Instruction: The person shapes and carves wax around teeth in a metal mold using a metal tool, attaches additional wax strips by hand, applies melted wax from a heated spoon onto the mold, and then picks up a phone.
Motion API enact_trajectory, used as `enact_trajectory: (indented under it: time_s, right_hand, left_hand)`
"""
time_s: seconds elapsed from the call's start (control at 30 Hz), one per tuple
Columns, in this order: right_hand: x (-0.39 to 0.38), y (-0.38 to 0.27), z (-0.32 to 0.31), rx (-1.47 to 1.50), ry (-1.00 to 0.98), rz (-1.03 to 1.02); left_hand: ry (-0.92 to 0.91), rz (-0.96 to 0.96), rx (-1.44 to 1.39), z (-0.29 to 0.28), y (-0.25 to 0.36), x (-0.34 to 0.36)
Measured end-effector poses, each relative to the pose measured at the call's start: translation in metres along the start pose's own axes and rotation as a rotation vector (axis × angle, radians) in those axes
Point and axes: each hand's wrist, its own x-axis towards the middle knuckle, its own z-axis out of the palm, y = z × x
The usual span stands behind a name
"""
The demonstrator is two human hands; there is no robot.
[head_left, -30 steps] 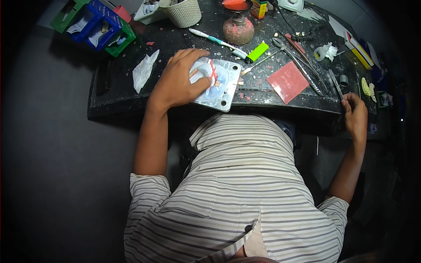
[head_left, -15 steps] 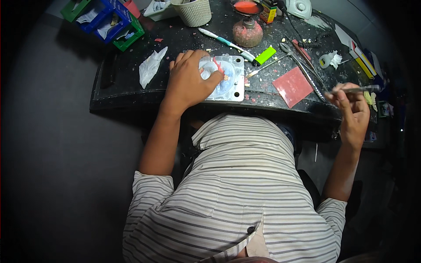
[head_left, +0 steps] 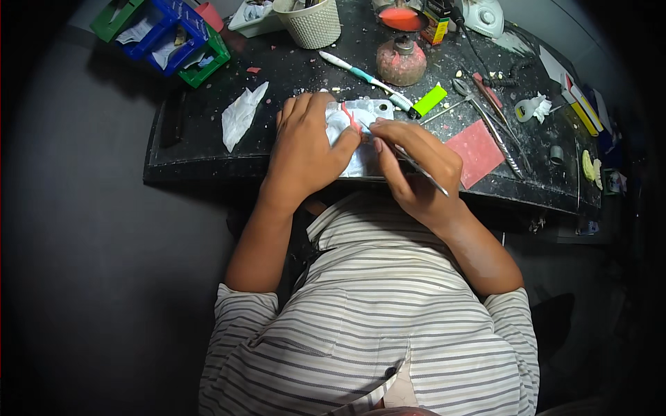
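A pale dental cast with a strip of pink wax [head_left: 349, 114] sits on a silvery metal plate [head_left: 361, 165] at the table's near edge. My left hand [head_left: 303, 142] is wrapped over its left side, the thumb resting beside the wax. Between the thumb and fingers of my right hand [head_left: 427, 163] is a thin metal carving tool [head_left: 429, 179]. Its working end points at the wax by my left thumb; the fingers partly cover the contact. Much of the cast is hidden under both hands.
Right of my hands lie a pink wax sheet [head_left: 476, 154] and metal pliers [head_left: 489, 125]. Beyond are a green lighter [head_left: 430, 101], a white-and-teal brush handle [head_left: 364, 76] and a glass spirit lamp [head_left: 401, 64]. A crumpled tissue [head_left: 243, 116] lies left, near stacked bins [head_left: 166, 35].
My right hand has come from the table's right side to the cast, bringing the carving tool. A small grey cylinder now shows on the right. My left hand stays on the cast.
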Motion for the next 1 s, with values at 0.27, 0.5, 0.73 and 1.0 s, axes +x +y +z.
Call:
enact_trajectory:
  time_s: [0.27, 0.5, 0.73, 1.0]
  right_hand:
    - [0.002, 0.001, -0.002, 0.0, -0.049, 0.012]
    - [-0.003, 0.004, 0.003, 0.001, -0.042, 0.031]
    - [-0.002, 0.006, 0.012, -0.048, -0.014, 0.008]
    - [-0.002, 0.007, 0.018, -0.1, 0.005, -0.018]
  left_hand:
    - [0.018, 0.016, -0.001, 0.001, -0.003, 0.0]
    - [-0.004, -0.002, 0.019, 0.0, 0.0, -0.001]
    - [0.009, 0.0, 0.021, 0.001, -0.001, -0.001]
    - [0.008, -0.008, 0.022, 0.001, -0.001, -0.001]
